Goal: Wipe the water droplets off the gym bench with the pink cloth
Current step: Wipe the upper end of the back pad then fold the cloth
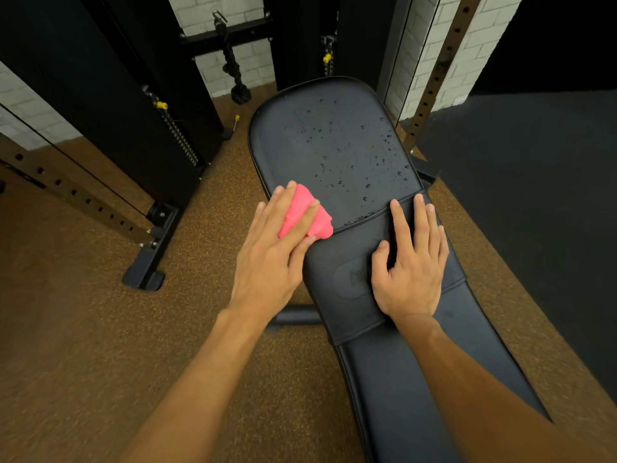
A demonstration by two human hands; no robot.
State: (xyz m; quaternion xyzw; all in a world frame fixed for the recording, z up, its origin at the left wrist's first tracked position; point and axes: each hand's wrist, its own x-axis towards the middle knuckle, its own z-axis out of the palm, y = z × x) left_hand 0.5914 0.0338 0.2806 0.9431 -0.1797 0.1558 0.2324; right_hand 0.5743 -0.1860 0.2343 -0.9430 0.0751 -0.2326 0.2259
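Flatly, left hand point(270, 262) pressing bunched pink cloth point(323, 223), right hand point(414, 275) splayed, fingers point(399, 222) straight, glossy bench point(334, 128)

We note a white painted brick wall point(233, 58) at the far side, visible between black machine columns point(100, 95). A black rope attachment point(233, 71) hangs from a clip in front of this wall. The left column carries a weight stack point(180, 142) with a yellow selector pin point(161, 104). We see one bronze perforated upright at left point(76, 195), ending in a black foot point(147, 269), and another at right point(444, 68). The floor point(83, 329) is brown speckled rubber; a dark matte section point(534, 195) adjoins it on the right. Lighting is dim
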